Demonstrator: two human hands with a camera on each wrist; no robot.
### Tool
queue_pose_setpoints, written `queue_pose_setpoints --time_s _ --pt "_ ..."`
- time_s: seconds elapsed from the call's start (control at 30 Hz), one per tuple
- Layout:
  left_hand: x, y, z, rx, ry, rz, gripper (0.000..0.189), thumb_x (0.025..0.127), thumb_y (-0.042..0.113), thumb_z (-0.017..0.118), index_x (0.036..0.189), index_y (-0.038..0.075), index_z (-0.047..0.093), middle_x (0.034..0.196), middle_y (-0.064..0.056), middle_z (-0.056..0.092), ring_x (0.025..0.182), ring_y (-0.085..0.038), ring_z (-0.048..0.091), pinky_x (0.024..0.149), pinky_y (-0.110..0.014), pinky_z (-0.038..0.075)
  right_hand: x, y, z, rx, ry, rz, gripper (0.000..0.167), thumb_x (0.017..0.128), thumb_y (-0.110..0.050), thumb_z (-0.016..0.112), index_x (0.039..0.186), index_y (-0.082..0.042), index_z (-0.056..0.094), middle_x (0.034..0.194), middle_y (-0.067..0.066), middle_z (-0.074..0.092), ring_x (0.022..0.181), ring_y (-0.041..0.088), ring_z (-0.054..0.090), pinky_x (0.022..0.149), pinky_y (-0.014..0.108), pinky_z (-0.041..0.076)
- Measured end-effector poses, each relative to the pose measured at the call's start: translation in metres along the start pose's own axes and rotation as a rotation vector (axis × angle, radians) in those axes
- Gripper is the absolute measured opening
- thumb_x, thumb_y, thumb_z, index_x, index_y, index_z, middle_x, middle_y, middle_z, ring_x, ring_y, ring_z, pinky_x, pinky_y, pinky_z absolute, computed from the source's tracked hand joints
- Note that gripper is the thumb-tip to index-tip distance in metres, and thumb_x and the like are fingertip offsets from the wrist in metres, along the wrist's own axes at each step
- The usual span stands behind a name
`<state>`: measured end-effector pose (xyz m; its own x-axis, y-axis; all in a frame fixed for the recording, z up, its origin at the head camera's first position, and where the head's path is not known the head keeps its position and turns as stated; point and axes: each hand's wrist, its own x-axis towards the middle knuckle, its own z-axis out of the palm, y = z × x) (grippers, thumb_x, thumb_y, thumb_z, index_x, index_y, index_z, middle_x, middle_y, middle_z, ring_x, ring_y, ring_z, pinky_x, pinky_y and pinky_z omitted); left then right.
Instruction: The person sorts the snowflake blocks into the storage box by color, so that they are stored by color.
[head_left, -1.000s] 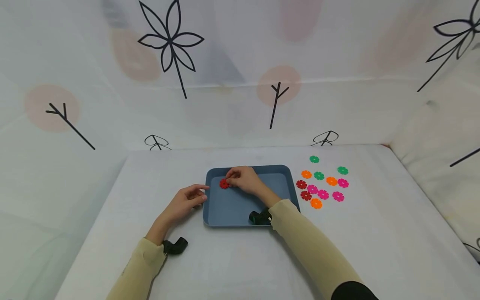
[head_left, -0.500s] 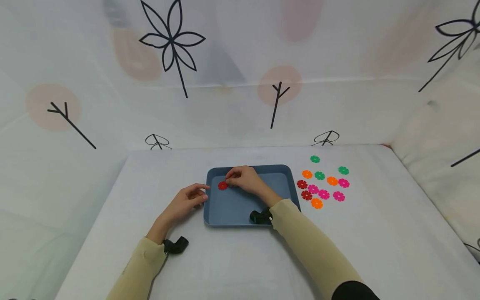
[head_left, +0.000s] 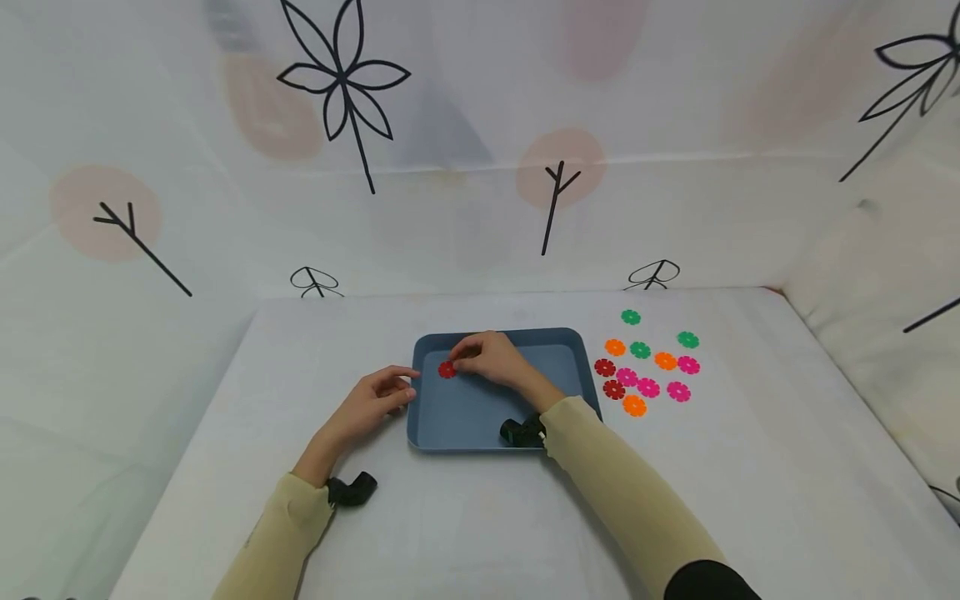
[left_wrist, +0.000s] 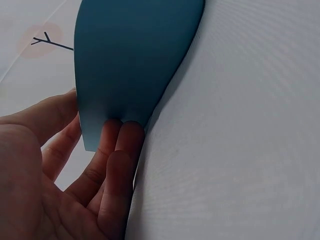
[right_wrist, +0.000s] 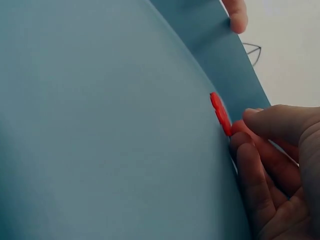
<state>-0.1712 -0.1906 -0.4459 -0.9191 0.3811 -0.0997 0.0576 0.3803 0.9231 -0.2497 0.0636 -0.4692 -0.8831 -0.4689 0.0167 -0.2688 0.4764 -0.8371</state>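
Note:
A blue-grey tray (head_left: 480, 421) lies on the white cloth. Near its left wall is a red flower-shaped disc (head_left: 447, 369), held at its right edge by the fingertips of my right hand (head_left: 491, 358). In the right wrist view the red disc (right_wrist: 221, 114) appears almost edge-on, low over the tray floor, and the curled fingers partly hide its end. Outside the tray, my left hand (head_left: 371, 404) touches the left wall with relaxed fingers. The left wrist view has several fingertips (left_wrist: 131, 131) against the outer wall, with another digit reaching the rim.
Right of the tray several flower-shaped discs lie spread on the cloth: green (head_left: 640, 350), orange (head_left: 634, 406), pink (head_left: 678, 392) and dark red (head_left: 613, 390). A white printed curtain (head_left: 465, 233) stands behind. A black wrist camera (head_left: 521, 432) hangs over the tray's front edge.
The red disc has shifted very slightly within the tray's left side and looks flatter than one second ago. Both hands keep nearly the same place.

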Motion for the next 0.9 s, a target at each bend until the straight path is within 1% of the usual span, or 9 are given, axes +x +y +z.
queue_pose_setpoints --time_s 0.23,0.3,0.43,0.5,0.57,0.67,0.7,0.77,0.9 --pt "0.000 0.000 -0.002 0.000 -0.002 0.003 0.039 0.099 0.016 0.064 0.133 -0.002 0.058 0.103 -0.012 0.064 0.089 -0.033 0.062 0.073 -0.035 0.050 0.001 -0.001 -0.003 0.038 0.000 -0.015 0.015 0.090 -0.014 0.074 0.105 -0.011 0.077 0.095 0.000 0.072 0.078 0.014 0.063 0.072 0.030 0.051" --pt "0.000 0.000 -0.002 -0.001 -0.005 0.006 0.039 0.099 0.016 0.064 0.133 -0.002 0.057 0.103 -0.012 0.064 0.088 -0.033 0.062 0.073 -0.035 0.050 0.000 -0.001 -0.006 0.057 -0.004 -0.012 0.015 0.091 -0.014 0.073 0.105 -0.011 0.077 0.094 0.000 0.072 0.075 0.016 0.063 0.070 0.031 0.051" --pt "0.001 0.001 -0.002 0.022 -0.008 0.014 0.038 0.099 0.015 0.063 0.132 -0.002 0.057 0.102 -0.011 0.064 0.086 -0.032 0.061 0.071 -0.034 0.050 0.000 -0.006 -0.016 0.078 -0.023 -0.020 0.017 0.093 -0.013 0.070 0.108 -0.008 0.076 0.097 0.001 0.072 0.076 0.020 0.065 0.070 0.033 0.053" --pt "0.004 -0.006 -0.002 0.035 -0.010 0.016 0.038 0.099 0.014 0.063 0.133 -0.002 0.057 0.101 -0.011 0.064 0.085 -0.033 0.061 0.070 -0.034 0.049 -0.001 -0.010 -0.023 0.074 -0.030 -0.026 0.018 0.094 -0.012 0.068 0.110 -0.007 0.075 0.100 0.002 0.073 0.081 0.022 0.066 0.072 0.033 0.053" --pt "0.007 -0.016 -0.002 0.049 -0.011 0.024 0.039 0.099 0.014 0.064 0.133 -0.002 0.056 0.100 -0.011 0.064 0.083 -0.033 0.061 0.068 -0.033 0.048 -0.002 -0.013 -0.031 0.073 -0.031 -0.026 0.020 0.095 -0.011 0.067 0.113 -0.005 0.074 0.103 0.003 0.072 0.086 0.022 0.067 0.074 0.033 0.054" --pt "0.013 -0.032 -0.002 0.049 -0.016 0.035 0.040 0.098 0.014 0.065 0.135 0.001 0.056 0.099 -0.010 0.063 0.081 -0.031 0.061 0.068 -0.031 0.048 -0.005 -0.014 -0.043 0.064 -0.014 -0.023 0.021 0.095 -0.010 0.067 0.114 -0.006 0.074 0.105 0.003 0.072 0.091 0.021 0.067 0.077 0.034 0.053" --pt "0.013 -0.035 -0.002 0.046 -0.018 0.042 0.041 0.098 0.014 0.065 0.135 0.001 0.056 0.099 -0.010 0.063 0.080 -0.030 0.061 0.067 -0.031 0.048 -0.007 -0.013 -0.048 0.059 -0.007 -0.028 0.021 0.095 -0.011 0.067 0.114 -0.005 0.074 0.105 0.003 0.072 0.093 0.020 0.066 0.078 0.034 0.053" --pt "0.013 -0.038 -0.002 0.039 -0.020 0.056 0.041 0.097 0.014 0.066 0.135 0.002 0.056 0.098 -0.009 0.063 0.079 -0.028 0.061 0.067 -0.029 0.048 -0.010 -0.013 -0.058 0.040 0.014 -0.033 0.021 0.095 -0.012 0.067 0.114 -0.005 0.074 0.106 0.004 0.072 0.093 0.019 0.066 0.080 0.034 0.053" --pt "0.011 -0.038 -0.003 0.008 -0.032 0.088 0.042 0.096 0.014 0.068 0.134 0.002 0.056 0.097 -0.010 0.061 0.078 -0.025 0.061 0.066 -0.029 0.049 -0.022 -0.009 -0.080 0.015 0.048 -0.031 0.023 0.096 -0.015 0.066 0.114 -0.003 0.073 0.108 0.007 0.072 0.094 0.022 0.066 0.082 0.036 0.051"
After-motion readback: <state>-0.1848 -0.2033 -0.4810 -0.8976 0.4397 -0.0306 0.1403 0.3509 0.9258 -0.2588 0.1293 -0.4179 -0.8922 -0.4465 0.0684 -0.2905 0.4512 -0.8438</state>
